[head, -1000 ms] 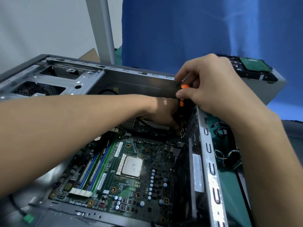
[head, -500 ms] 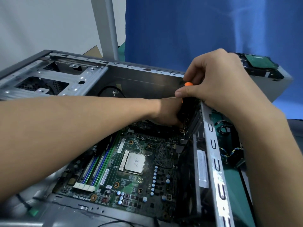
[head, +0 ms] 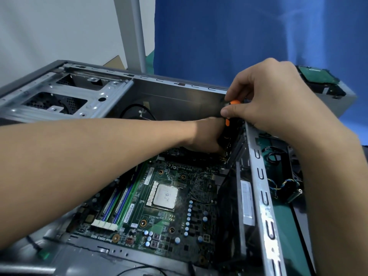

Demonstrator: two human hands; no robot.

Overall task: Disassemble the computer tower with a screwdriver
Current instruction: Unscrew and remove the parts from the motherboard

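Note:
The grey computer tower [head: 171, 100] lies open on its side, its green motherboard [head: 159, 222] with a bare silver processor [head: 165, 196] facing up. My right hand [head: 270, 96] grips the top of a black and orange screwdriver [head: 233, 102] that points down into the far right corner of the case. My left hand [head: 205, 136] reaches in under it and holds the lower part of the screwdriver near the board. The screwdriver's tip and the screw are hidden by my fingers.
A metal drive cage [head: 65, 96] fills the case's far left. The case's right rail [head: 262, 188] runs toward me, with fan cables [head: 282, 186] beyond it. A hard drive [head: 318, 78] lies at the far right. A grey pole [head: 133, 32] and blue curtain [head: 239, 32] stand behind.
Both hands stay at the same corner of the case. My right hand's fingers have shifted slightly on the screwdriver's top. The view has tilted a little.

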